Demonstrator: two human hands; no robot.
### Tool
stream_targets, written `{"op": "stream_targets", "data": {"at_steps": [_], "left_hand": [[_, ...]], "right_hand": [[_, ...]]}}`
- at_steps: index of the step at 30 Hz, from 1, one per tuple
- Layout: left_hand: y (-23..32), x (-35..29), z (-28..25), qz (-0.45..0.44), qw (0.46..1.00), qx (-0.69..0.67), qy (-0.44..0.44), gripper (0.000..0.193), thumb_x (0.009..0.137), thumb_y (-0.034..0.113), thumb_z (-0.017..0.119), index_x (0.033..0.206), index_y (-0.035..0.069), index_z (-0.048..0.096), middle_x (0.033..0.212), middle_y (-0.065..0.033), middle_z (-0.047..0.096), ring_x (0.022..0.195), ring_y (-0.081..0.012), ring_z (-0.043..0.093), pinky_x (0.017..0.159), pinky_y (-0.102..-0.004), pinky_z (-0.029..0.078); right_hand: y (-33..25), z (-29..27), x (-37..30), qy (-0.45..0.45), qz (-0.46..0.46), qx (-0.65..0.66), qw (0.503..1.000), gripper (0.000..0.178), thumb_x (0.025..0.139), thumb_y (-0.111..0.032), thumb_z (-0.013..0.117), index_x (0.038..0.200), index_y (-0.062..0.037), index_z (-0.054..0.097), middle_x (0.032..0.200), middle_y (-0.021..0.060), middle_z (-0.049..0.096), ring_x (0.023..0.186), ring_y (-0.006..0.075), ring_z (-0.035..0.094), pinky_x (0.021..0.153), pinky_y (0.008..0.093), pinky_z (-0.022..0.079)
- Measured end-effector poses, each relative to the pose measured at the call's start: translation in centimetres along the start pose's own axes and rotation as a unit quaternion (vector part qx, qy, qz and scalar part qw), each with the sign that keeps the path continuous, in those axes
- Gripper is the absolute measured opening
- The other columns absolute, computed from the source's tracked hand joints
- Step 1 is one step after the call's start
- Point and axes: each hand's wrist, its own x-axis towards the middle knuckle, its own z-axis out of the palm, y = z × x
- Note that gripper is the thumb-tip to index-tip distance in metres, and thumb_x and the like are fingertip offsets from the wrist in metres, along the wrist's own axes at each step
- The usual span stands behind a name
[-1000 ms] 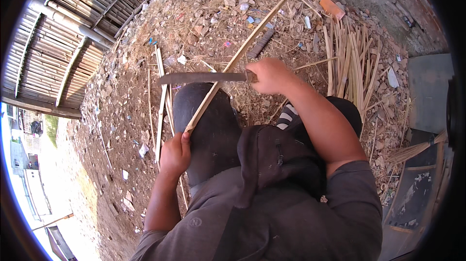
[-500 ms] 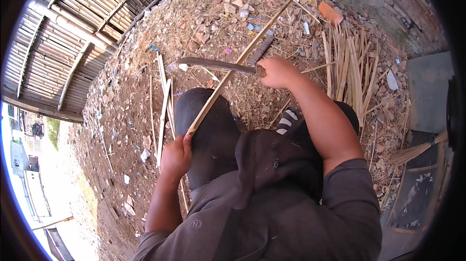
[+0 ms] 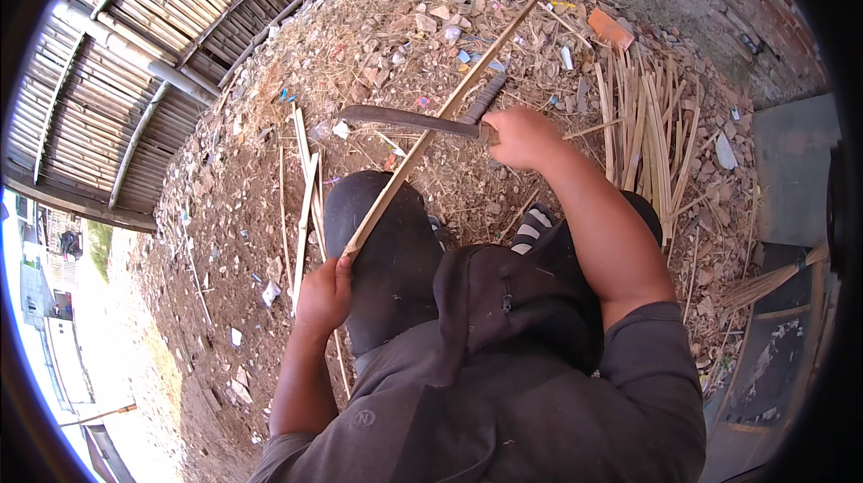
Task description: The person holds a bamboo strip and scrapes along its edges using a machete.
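My left hand (image 3: 324, 296) is closed on the near end of a long split bamboo strip (image 3: 454, 98), beside my left knee. The strip slants up and away to the right, toward the rubble at the back. In my right hand (image 3: 529, 138) is the handle of a machete (image 3: 409, 118). Its dark, worn blade points left and lies across the middle of the strip; I cannot tell how deep the edge sits. Just beyond my right fist, a dark ridged rod (image 3: 485, 95) lies at a slant on the ground.
Several bamboo strips (image 3: 661, 137) are piled at the right, and more thin strips (image 3: 304, 204) lie left of my knee. Broken brick and litter (image 3: 378, 43) cover the ground. A bamboo fence (image 3: 135, 61) stands at left, a wall (image 3: 692, 7) at back right, a twig broom (image 3: 769, 283) at right.
My right hand and the machete have shifted slightly right against the bamboo strip. My left hand keeps its hold on the strip's near end, almost in the same place.
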Motion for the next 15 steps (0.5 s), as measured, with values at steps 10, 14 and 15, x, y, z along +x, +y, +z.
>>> {"op": "stream_targets", "data": {"at_steps": [10, 14, 15], "left_hand": [[0.3, -1.1, 0.3, 0.011, 0.999, 0.043, 0.016, 0.041, 0.106, 0.032, 0.043, 0.08, 0.002, 0.054, 0.07, -0.0269, 0.06, 0.071, -0.0498, 0.06, 0.063, -0.0581, 0.044], [-0.2, -1.1, 0.4, -0.001, 0.998, 0.05, 0.023, 0.04, 0.106, 0.032, 0.044, 0.08, 0.002, 0.054, 0.069, -0.0272, 0.06, 0.07, -0.0505, 0.06, 0.062, -0.0583, 0.044], [-0.4, -0.8, 0.5, 0.007, 0.998, 0.051, 0.03, 0.041, 0.105, 0.033, 0.044, 0.08, 0.002, 0.054, 0.069, -0.0271, 0.06, 0.069, -0.0505, 0.06, 0.061, -0.0579, 0.044]], "right_hand": [[2.1, 0.0, 0.5, 0.067, 0.002, 0.075, 0.995, 0.022, 0.075, -0.017, 0.067, 0.094, -0.0063, 0.066, 0.076, 0.0165, 0.066, 0.075, 0.0364, 0.067, 0.068, 0.046, 0.052], [5.6, -1.5, 0.7, 0.147, 0.095, 0.121, 0.977, 0.033, 0.077, -0.018, 0.066, 0.106, -0.002, 0.067, 0.085, 0.0201, 0.068, 0.08, 0.0365, 0.067, 0.071, 0.0437, 0.051], [4.8, -1.8, 0.7, 0.095, 0.1, 0.096, 0.986, 0.033, 0.077, -0.019, 0.066, 0.106, -0.0031, 0.068, 0.083, 0.019, 0.068, 0.079, 0.0355, 0.068, 0.071, 0.0437, 0.052]]}}
